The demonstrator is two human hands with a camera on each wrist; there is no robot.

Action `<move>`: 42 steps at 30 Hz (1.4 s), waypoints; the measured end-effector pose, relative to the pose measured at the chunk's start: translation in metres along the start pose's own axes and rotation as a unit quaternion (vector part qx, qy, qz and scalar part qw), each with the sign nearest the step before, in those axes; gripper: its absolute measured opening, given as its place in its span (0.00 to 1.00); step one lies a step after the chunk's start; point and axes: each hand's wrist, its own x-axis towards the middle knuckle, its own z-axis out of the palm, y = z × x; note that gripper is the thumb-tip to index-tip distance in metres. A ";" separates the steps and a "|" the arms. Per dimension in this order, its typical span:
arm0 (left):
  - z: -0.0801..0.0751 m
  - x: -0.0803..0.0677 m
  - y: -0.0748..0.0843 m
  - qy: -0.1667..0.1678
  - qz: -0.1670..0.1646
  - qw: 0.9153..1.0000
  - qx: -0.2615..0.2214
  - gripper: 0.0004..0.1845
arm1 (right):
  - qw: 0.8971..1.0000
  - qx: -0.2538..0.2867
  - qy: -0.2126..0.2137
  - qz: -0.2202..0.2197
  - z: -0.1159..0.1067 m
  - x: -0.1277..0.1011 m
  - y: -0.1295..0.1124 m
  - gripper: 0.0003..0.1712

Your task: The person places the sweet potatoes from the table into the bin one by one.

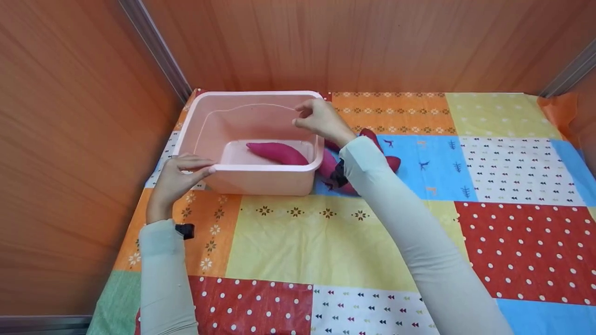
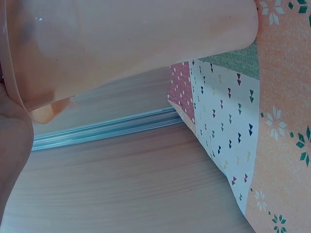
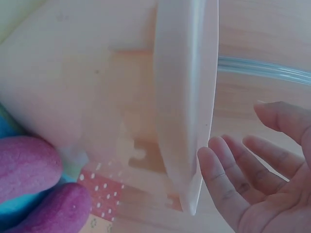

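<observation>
Over the patchwork tablecloth [image 1: 326, 242] my left hand [image 1: 179, 179] grips the pink tub [image 1: 260, 181] to steady it, its sweet potato [image 1: 278, 153] inside, right hand [image 1: 321, 118] relaxed beside the rim.

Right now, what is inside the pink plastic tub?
One purple sweet potato lies on the floor of the pink tub. The near wall hides the front strip of the floor, so anything there cannot be seen.

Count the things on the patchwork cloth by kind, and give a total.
Pink tub: 1
Sweet potato inside the tub: 1
Sweet potatoes beside the tub: at least 2, partly hidden by a sleeve
Total: at least 4
</observation>
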 end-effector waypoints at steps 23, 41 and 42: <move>-0.002 0.000 0.001 0.002 -0.004 1.000 0.006 0.12 | 0.999 -0.015 0.035 0.014 -0.031 -0.018 0.029 0.28; -0.005 -0.007 0.034 -0.005 -0.005 1.000 0.007 0.12 | 0.999 -0.014 0.023 0.023 -0.023 -0.033 0.083 0.29; -0.006 -0.008 0.035 -0.005 -0.003 1.000 0.007 0.12 | 1.000 -0.015 0.018 0.020 -0.022 -0.034 0.086 0.29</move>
